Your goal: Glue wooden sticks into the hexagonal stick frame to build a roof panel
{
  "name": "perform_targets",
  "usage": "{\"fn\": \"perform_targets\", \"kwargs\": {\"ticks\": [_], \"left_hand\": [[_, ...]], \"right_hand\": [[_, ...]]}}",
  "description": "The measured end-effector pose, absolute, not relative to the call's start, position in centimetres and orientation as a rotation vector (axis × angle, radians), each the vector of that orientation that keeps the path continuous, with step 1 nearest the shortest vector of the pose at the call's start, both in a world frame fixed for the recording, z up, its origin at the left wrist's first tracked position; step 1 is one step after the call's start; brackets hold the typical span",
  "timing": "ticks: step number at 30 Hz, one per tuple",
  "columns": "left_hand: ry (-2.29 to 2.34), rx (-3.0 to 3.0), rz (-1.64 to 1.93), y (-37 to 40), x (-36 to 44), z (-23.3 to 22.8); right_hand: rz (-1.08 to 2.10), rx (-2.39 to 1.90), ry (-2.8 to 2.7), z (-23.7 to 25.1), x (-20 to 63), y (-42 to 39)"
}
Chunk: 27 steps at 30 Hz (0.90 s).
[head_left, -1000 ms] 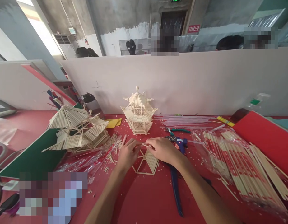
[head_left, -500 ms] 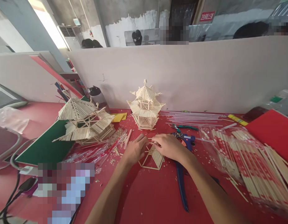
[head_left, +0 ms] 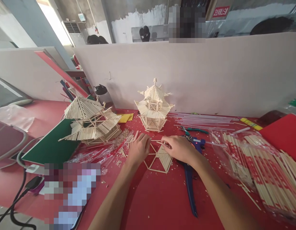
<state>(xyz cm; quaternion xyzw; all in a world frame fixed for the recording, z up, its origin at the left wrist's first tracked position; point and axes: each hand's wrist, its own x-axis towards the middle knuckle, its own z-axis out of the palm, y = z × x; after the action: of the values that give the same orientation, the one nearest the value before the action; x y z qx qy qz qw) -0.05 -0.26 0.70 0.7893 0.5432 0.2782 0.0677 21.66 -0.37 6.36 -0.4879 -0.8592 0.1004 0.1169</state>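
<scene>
A flat, many-sided frame of thin wooden sticks lies on the red table, its right part filled with close-set sticks. My left hand is at the frame's upper left, fingers curled down at its edge; their tips are partly hidden. At the upper right, my right hand pinches a short wooden stick between thumb and fingers, just over the frame. Close by on the right is a blue glue gun, partly behind my right hand. Blue-handled cutters lie below my right wrist.
Two stick pagoda models stand behind, one in the centre and one at left by a green board. Bagged sticks lie right, clear glue sticks at the back. A phone is front left. A pale partition closes the back.
The view has shifted slightly, so the scene sits a little to the right. My hands have moved a bit farther apart, showing more of the frame's upper edge.
</scene>
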Motion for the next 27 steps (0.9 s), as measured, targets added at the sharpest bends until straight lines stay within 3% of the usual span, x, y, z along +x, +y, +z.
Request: {"fn": "perform_targets", "kwargs": {"ticks": [7, 18, 27], "left_hand": [[1.717, 2.328, 0.81, 0.1, -1.2, 0.7], [1.331, 2.439, 0.752, -0.6, 0.3, 0.8], [1.402, 2.439, 0.731, -0.3, 0.5, 0.5]], "right_hand": [[0.36, -1.419, -2.483, 6.4, 22.1, -0.1], [0.296, -1.444, -2.444, 5.9, 21.4, -0.1], [0.21, -1.285, -2.386, 4.7, 21.1, 0.3]]}}
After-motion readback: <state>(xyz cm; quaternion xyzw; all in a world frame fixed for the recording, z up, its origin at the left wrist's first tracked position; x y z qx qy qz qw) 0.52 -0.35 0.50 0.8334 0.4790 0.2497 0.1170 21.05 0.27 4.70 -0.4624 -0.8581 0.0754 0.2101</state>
